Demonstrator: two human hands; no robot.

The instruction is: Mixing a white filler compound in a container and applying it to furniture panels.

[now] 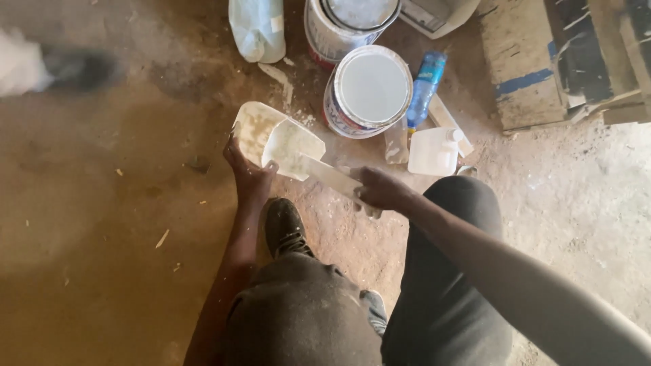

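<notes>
I crouch over a dirt floor. My left hand (pixel 248 175) grips a cut-open white plastic container (pixel 256 129) smeared with pale paste, held just above the ground. My right hand (pixel 378 190) holds a flat white scraper (pixel 324 173) whose blade reaches into a second white scoop-like piece (pixel 293 146) resting against the container. The blade's tip is hidden in the paste.
An open paint can with white contents (pixel 369 91) stands just beyond my hands, another can (pixel 346 27) behind it. A blue bottle (pixel 426 85), a small white jug (pixel 434 150), a plastic bag (pixel 258 30) and painted boards (pixel 536 68) lie nearby. My shoe (pixel 285 227) is below.
</notes>
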